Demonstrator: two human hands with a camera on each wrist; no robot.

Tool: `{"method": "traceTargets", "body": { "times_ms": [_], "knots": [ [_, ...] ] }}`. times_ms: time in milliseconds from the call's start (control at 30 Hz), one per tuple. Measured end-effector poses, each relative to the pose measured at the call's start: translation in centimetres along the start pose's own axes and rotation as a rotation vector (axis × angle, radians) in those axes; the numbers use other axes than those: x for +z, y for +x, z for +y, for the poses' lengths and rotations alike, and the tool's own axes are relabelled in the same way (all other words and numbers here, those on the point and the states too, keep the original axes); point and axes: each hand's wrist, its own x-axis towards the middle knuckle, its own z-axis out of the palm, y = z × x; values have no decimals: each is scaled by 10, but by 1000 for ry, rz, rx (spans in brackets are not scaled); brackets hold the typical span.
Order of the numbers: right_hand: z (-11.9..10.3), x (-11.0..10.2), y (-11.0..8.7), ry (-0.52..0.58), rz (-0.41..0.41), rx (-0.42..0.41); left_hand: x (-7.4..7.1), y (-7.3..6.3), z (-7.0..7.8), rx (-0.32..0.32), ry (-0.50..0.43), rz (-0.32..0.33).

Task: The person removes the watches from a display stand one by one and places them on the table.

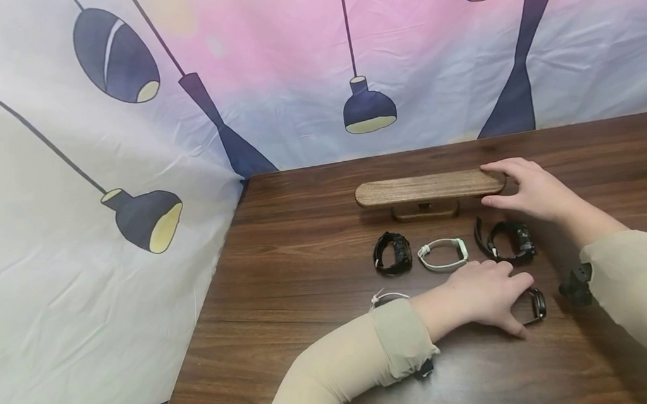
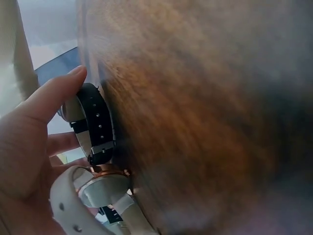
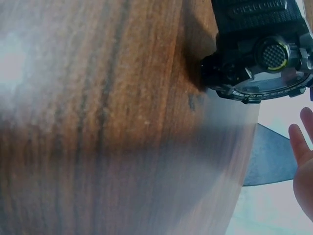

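Note:
A wooden T-bar watch stand (image 1: 431,187) stands at the back of the table. My right hand (image 1: 536,188) grips its right end, thumb in front and fingers behind. Lower down, my left hand (image 1: 490,293) has thumb and fingers around a black-strapped watch (image 1: 538,305) that stands on its side. In the left wrist view the thumb lies over the top of its black strap (image 2: 97,125). A white-strapped watch (image 2: 100,188) is close beside it. Only fingers (image 3: 298,144) of the right hand show in the right wrist view, beyond a chunky black watch (image 3: 264,58).
Between the stand and my left arm lie a black watch (image 1: 393,253), a pale green watch (image 1: 444,254) and a black sports watch (image 1: 509,241). A white strap (image 1: 388,296) shows partly behind the left forearm. A lamp-printed cloth (image 1: 294,115) hangs behind the dark wooden table (image 1: 294,261).

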Motion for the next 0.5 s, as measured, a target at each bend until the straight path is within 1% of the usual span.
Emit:
{"method": "traceTargets", "body": {
  "times_ms": [333, 500],
  "knots": [
    [2, 0, 0, 6, 4, 3, 1, 0, -6, 10, -62, 4],
    [4, 1, 0, 10, 10, -9, 2, 0, -7, 22, -89, 5]
  ]
}}
